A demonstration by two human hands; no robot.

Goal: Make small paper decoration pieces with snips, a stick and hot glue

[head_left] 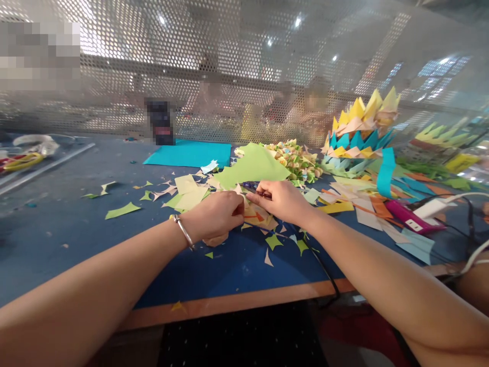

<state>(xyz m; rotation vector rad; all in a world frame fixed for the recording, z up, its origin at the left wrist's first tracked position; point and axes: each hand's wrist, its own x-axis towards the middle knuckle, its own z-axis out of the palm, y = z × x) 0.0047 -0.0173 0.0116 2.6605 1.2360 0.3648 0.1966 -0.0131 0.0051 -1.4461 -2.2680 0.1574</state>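
My left hand [223, 214], with a silver bangle at the wrist, is closed in a pinch over loose paper scraps. What it pinches, if anything, is hidden by the fingers. Close on its right, my right hand [284, 201] is closed around a dark, slim, pen-like thing [250, 184] that pokes out past the fingers to the left. Just beyond both hands lies a large light green paper sheet [254, 164]. Pale yellow paper pieces [188, 191] lie behind my left hand. Small green star-shaped offcuts [274, 241] are scattered in front of my right hand.
A heap of small folded paper pieces [300, 158] and a tiered paper-point stack [359, 132] stand behind. A blue sheet [191, 154] lies at the back. Paper strips [370, 204], a magenta-and-white power strip [414, 218] and cables are on the right. A perforated panel [183, 76] closes the back.
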